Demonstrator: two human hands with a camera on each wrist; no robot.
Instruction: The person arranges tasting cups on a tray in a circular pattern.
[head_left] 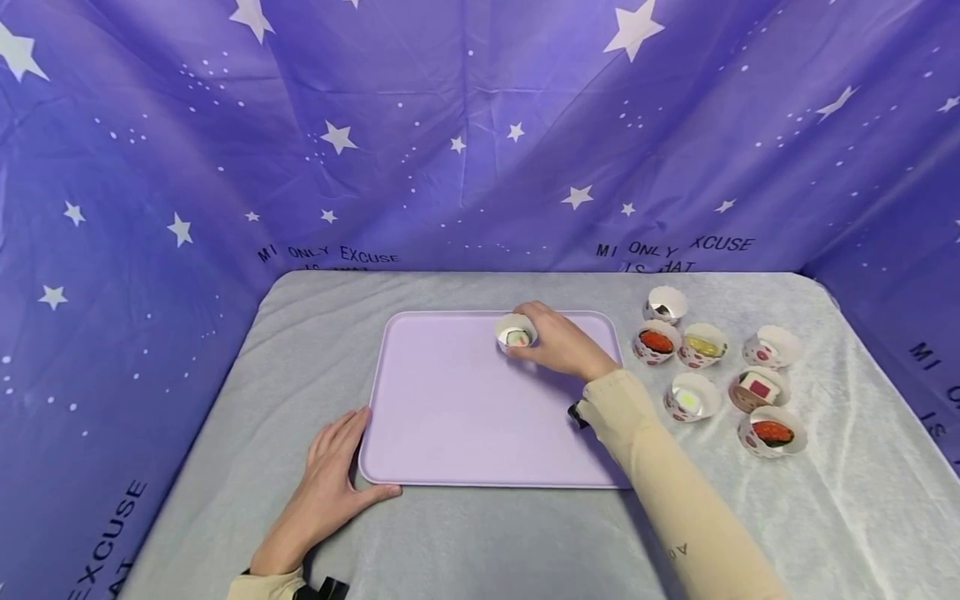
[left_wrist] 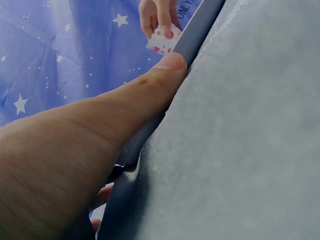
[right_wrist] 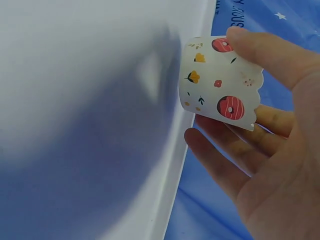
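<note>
Seven paper cups cluster at the right of the frame, while an eighth, a scalloped cup with a sushi-like piece inside, is at upper centre, pinched between the thumb and fingers of a person's right hand. It is just inside the far rim of a lilac tray; whether its base touches down cannot be told. At lower left, the left hand spreads around the tray's near corner, thumb at the front rim, fingers along the side. Risks appear modest but real: too firm a pinch could buckle the thin wall, and an uneven release could tip the cup and spill its piece. Set too far back, it could catch the raised rim and lean. A shove from the left hand could slide the tray over the soft grey cloth.
</note>
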